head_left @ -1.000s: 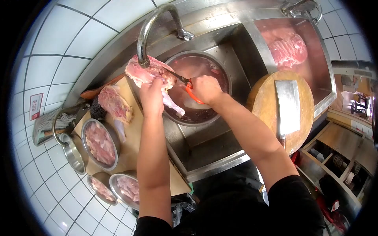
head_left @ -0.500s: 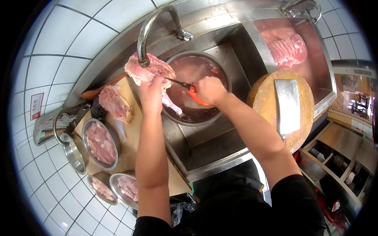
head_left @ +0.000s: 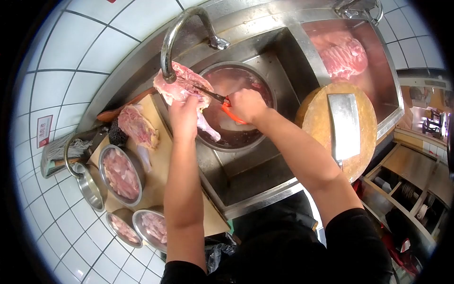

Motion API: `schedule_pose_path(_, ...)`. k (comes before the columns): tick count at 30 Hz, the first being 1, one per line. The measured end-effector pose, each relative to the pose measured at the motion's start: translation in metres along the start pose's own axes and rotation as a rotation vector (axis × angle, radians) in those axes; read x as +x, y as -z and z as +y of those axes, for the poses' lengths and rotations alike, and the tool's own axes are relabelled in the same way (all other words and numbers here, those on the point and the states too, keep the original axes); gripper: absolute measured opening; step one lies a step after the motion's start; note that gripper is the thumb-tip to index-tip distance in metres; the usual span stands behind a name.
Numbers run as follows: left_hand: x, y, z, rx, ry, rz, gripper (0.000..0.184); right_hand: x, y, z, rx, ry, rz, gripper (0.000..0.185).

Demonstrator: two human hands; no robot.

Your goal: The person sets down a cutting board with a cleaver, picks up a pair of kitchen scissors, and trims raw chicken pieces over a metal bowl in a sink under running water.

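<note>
My left hand (head_left: 183,116) is closed around a raw poultry leg (head_left: 177,85), its bony end pointing down over the sink. In my right hand (head_left: 248,105) is a pair of scissors (head_left: 231,112) with orange-red handles; the dark blades reach left into the meat. Below both hands, a round metal basin (head_left: 270,137) of reddish water stands in the sink (head_left: 283,61), with pale pieces under the surface. A curved faucet (head_left: 168,52) hangs in front of part of the meat. My fingers hide the grip on the leg.
Another raw leg (head_left: 137,127) lies on the board (head_left: 163,165) at left, near metal bowls (head_left: 139,184) of cut meat. At right, a cleaver (head_left: 344,125) rests on a round chopping block (head_left: 312,113). Beyond it, a large meat piece (head_left: 347,59) sits in a second basin.
The poultry leg has shifted slightly right and turned a little. My right hand and the scissors have moved slightly left, and the blades reach further into the meat.
</note>
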State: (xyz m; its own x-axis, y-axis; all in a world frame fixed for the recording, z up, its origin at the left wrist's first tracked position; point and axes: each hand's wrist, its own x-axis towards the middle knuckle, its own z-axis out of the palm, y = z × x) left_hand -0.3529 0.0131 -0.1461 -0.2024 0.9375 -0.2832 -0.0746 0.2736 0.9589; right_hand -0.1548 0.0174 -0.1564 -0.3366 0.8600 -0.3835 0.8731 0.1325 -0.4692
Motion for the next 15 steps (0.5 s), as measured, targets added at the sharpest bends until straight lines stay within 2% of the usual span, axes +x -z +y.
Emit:
schedule_pose_path(1, 0.000, 0.001, 0.001, 0.066, 0.022, -0.005, 0.025, 0.000, 0.000, -0.002, -0.005, 0.002, -0.015, 0.039)
schedule_pose_path(4, -0.003, 0.001, 0.003, -0.052, -0.011, -0.041, 0.025, -0.005, 0.014, -0.002, -0.034, 0.088, -0.074, 0.039)
schedule_pose_path(7, -0.001, 0.002, -0.003, -0.040, -0.007, -0.020, 0.025, -0.001, 0.023, -0.008, 0.017, -0.050, -0.067, 0.041)
schedule_pose_path(10, 0.003, 0.002, -0.005, -0.031, -0.006, -0.028, 0.024, 0.003, 0.009, -0.010, -0.006, -0.029, -0.138, 0.041)
schedule_pose_path(15, -0.003, -0.005, -0.004, 0.006, -0.047, -0.009, 0.023, 0.000, 0.019, -0.020, 0.006, -0.075, -0.082, 0.038)
